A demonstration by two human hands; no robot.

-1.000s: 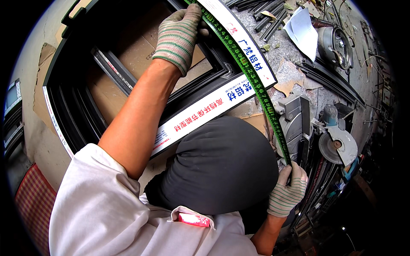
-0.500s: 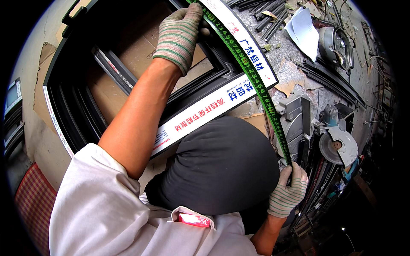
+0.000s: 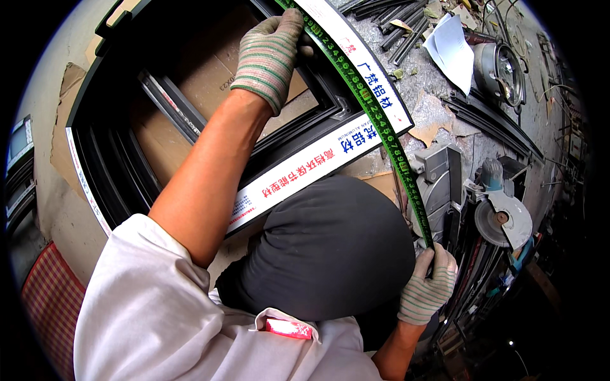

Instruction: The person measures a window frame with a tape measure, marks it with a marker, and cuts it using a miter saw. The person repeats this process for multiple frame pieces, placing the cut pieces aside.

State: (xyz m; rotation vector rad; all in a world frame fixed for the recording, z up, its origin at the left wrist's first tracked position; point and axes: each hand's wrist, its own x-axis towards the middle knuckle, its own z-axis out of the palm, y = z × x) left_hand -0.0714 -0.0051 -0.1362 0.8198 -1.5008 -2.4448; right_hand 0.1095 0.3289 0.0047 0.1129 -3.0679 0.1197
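A green tape measure (image 3: 346, 66) with black markings runs along the outer edge of a black aluminium window frame (image 3: 292, 168) with white printed film on its faces. My left hand (image 3: 270, 57), in a striped knit glove, is closed at the frame's far side, thumb and finger pressing the tape against the frame. Past the frame's near right corner the blade hangs free and curves down to my right hand (image 3: 429, 286). That hand, in a matching glove, is closed around the tape's lower end; any case inside it is hidden by the fingers.
My bent knee (image 3: 330, 247) in dark trousers sits just below the frame. To the right lie a saw with a round blade (image 3: 502, 219), a metal drum-shaped part (image 3: 502, 71), white paper (image 3: 451, 51) and black profile strips (image 3: 492, 124). A checked cloth (image 3: 54, 305) is at left.
Both hands stay on the tape in nearly the same places. My left hand and the view have shifted very slightly.
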